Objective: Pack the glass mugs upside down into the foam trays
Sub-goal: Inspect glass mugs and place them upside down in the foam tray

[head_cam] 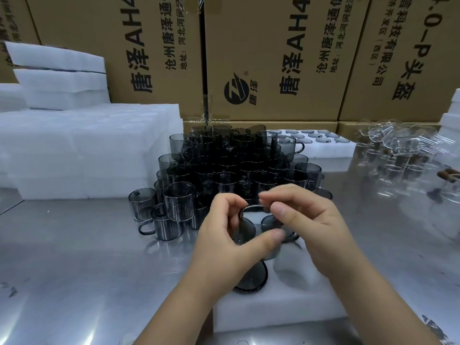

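The metal counter (74,257) is gleaming, smooth, throwing back streaks of light. The smoky grey glass mugs (179,200) are shining glossy and see-through. The white foam tray (273,312) is sitting matt and fine-grained, and the brown cardboard boxes (261,58) are looking dull.

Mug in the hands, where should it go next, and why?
Probably down, bottom up, into the empty pocket of the tray. The left hand and right hand hold the mug over the tray, and the next pocket already holds a packed mug upside down.
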